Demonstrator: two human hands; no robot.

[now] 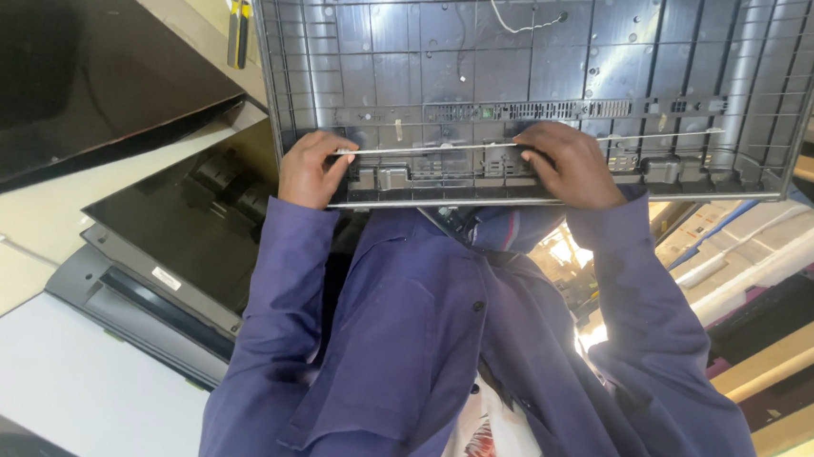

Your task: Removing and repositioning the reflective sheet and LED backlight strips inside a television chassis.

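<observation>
Stacked flat screens and dark panels fill the left of the frame: a glossy black screen (73, 81) at the upper left and, lower down, a pile of black panels (172, 241) lying on a pale surface (53, 376). A large grey plastic back cover (552, 67), ribbed in a grid, takes up the upper middle and right of the frame, its near edge close to the person's chest. A thin metal strip (432, 149) runs along the cover near that edge. The left hand (314, 168), at the centre left, is curled around the cover's lower edge with fingertips pinching the end of the strip. The right hand (569, 163), just right of centre, lies palm down on the cover, fingers bent and pressing on the strip and the ribbed plastic beside it. Both arms wear blue-purple work coat sleeves (273, 305), which fill the lower middle of the frame. A white wire (526, 25) loops across the cover near the top. A yellow-handled tool (238, 33) stands just left of the cover's upper corner. At the right edge lie white casings (778, 245) and pale wooden strips (790, 355).
</observation>
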